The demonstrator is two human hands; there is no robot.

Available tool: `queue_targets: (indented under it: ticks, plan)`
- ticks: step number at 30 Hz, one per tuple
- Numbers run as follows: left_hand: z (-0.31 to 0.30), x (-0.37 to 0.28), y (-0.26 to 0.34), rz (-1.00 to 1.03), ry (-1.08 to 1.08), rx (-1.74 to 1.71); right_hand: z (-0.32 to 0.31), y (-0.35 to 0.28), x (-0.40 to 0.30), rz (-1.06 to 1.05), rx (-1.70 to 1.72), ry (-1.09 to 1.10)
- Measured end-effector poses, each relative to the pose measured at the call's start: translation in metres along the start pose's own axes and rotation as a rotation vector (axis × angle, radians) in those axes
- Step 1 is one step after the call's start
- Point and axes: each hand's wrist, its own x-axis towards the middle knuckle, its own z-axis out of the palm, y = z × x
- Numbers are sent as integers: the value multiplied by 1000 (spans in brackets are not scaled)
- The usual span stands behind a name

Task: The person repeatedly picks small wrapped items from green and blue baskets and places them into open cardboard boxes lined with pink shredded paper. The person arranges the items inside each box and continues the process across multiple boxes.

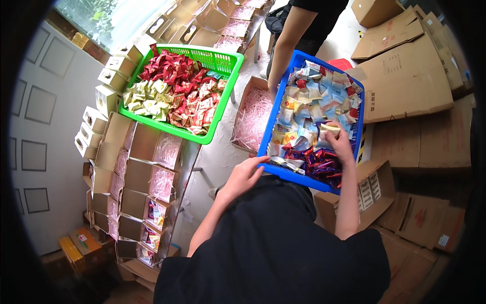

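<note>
A blue plastic basket full of small wrapped snack packets stands before me. My right hand is closed on a pale wrapped packet, above the basket's near right part. Beneath it lie shiny purple-and-red packets. My left hand rests its fingertips at the basket's near left corner and holds nothing that I can see. To the left, a green plastic basket holds red packets and pale green packets.
A person's arm reaches down by the blue basket's far left side, beside a carton of pink shredded paper. Open gift boxes line the table at left. Large cardboard cartons stand at right.
</note>
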Motion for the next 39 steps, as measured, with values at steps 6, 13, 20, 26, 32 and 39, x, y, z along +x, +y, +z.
queue_targets:
  ticks: [6,13,20,26,32,39]
  plan:
    - [23,14,13,75,87,-169,127,-7,-33,-65,341,57]
    - [16,1,-7,-163,334,-1022,162,-18,-50,56,509,-227]
    - [31,-4,-25,-235,511,-1078,184,-17,-48,40,445,-163]
    - [28,-6,-12,-201,391,-1173,192,-3,-50,-218,13,-28]
    - [26,-4,-15,-362,241,-1121,176,21,-42,-196,-10,-90]
    - [-9,-17,-7,-384,-322,-1071,60,77,24,-222,-670,132]
